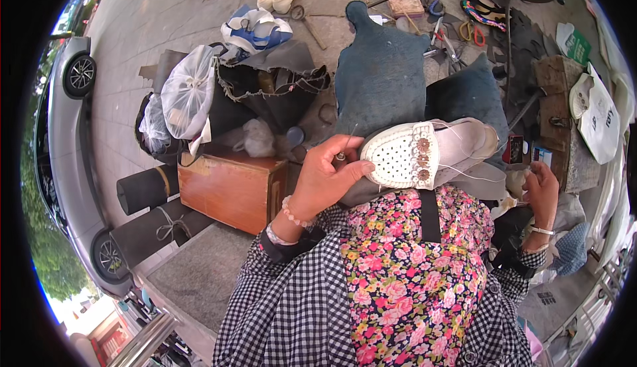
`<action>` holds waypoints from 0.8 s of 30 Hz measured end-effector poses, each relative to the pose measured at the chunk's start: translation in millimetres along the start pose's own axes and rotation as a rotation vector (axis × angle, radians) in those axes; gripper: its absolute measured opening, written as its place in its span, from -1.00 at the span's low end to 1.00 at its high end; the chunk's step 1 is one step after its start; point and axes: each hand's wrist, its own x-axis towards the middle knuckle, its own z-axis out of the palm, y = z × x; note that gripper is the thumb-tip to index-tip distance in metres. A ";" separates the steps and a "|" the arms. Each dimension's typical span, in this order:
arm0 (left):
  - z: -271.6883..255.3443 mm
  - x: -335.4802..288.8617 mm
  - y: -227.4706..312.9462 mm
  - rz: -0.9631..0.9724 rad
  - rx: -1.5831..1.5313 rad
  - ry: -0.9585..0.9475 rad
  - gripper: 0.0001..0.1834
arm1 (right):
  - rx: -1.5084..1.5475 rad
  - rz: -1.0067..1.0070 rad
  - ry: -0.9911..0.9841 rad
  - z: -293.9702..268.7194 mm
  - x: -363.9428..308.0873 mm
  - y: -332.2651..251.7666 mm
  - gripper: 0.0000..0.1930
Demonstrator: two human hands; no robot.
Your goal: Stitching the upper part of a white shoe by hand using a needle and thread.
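White perforated loafer (397, 160) lies just beyond floral apron (405, 281); left hand (330, 170) clamped on toe; right hand (543, 191) apart from loafer, grip unclear; likely light, supple, best held by toe edge

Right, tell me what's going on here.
The person's left hand holds a white perforated shoe by its toe, just above the floral apron. Thin white thread trails loosely from the shoe. The right hand is raised well off to the right; whether it grips anything is unclear.
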 end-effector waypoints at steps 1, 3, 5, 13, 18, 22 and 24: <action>0.8 -0.8 -1.6 0.024 -0.048 0.022 -0.63 | 0.186 -0.138 0.024 4.5 -6.9 -19.7 -0.80; 0.8 -1.7 -5.3 0.034 -0.068 0.026 -0.64 | 0.371 -0.271 0.055 15.0 -16.2 -49.9 -0.80; 0.1 -2.4 -7.0 0.045 -0.085 0.030 -0.65 | 0.556 -0.422 -0.221 25.8 -20.2 -74.8 -0.76; -1.8 -0.3 -3.9 -0.031 -0.139 -0.015 -0.66 | 0.672 -0.543 -0.640 65.7 -26.6 -137.9 -0.72; -1.9 0.4 -13.0 0.014 -0.161 0.001 -0.66 | 0.371 -0.766 -0.362 73.0 -28.0 -149.5 -0.78; -6.8 1.8 -14.1 -0.009 -0.116 -0.047 -0.64 | 0.153 -1.044 0.022 77.6 -26.5 -166.4 -0.72; -6.0 1.5 -12.5 -0.021 -0.112 -0.048 -0.64 | 0.008 -1.142 0.064 85.3 -17.9 -166.0 -0.79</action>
